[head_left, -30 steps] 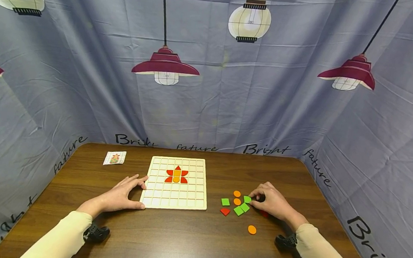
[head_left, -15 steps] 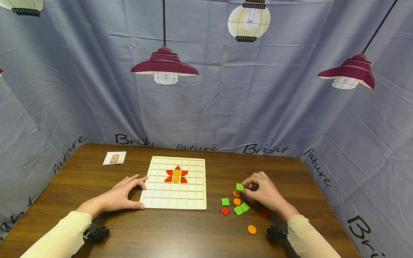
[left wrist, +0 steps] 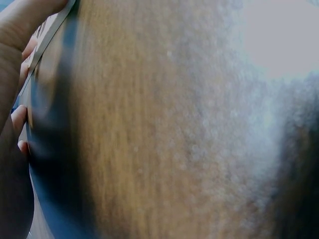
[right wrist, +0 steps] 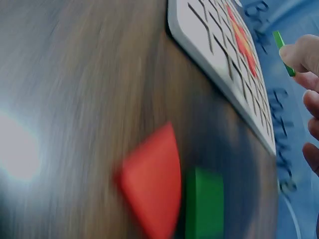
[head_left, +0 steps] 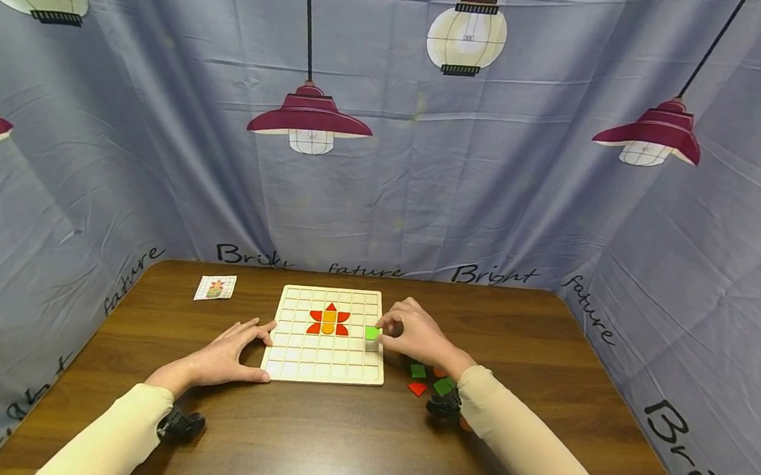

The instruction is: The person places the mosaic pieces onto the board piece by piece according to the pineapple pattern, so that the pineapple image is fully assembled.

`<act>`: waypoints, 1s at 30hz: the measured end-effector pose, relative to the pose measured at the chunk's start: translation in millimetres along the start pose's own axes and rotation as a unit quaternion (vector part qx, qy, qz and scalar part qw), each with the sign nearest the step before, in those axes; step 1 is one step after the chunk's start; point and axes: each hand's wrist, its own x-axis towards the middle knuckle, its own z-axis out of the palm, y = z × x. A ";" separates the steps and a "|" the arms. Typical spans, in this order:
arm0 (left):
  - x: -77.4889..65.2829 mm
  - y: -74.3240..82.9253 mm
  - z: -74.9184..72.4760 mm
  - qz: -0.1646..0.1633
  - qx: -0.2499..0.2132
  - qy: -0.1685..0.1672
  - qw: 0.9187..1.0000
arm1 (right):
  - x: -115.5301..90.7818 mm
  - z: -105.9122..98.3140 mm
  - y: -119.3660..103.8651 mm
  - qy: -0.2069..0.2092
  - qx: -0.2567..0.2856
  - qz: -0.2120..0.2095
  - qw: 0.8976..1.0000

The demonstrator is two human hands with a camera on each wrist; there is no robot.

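A cream grid board (head_left: 299, 352) lies on the table with a red and orange figure of tiles (head_left: 329, 320) on its upper middle. My left hand (head_left: 224, 356) rests at the board's left edge, its thumb by the near left corner and its fingers spread along the side. Over the board's right edge, my right hand (head_left: 418, 339) pinches a green square tile (head_left: 371, 333) between thumb and finger. The right wrist view shows this green tile (right wrist: 284, 54) raised above the table, tilted on edge.
Right of the board lie loose tiles: a red one (head_left: 417, 388), green squares (head_left: 418, 371) and orange rounds, partly hidden under my right forearm. A small card with a coloured figure (head_left: 215, 288) lies at the back left. A printed curtain (head_left: 384, 192) surrounds the brown table (head_left: 335, 445).
My right hand has lifted the green square tile from the loose tiles and carried it left to the board's right side. My left hand has stayed at the board's edge.
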 end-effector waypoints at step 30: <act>1.1 -1.6 -0.4 0.003 -0.007 0.004 1.000 | 46.6 66.7 -45.6 -0.013 -0.059 -0.015 0.998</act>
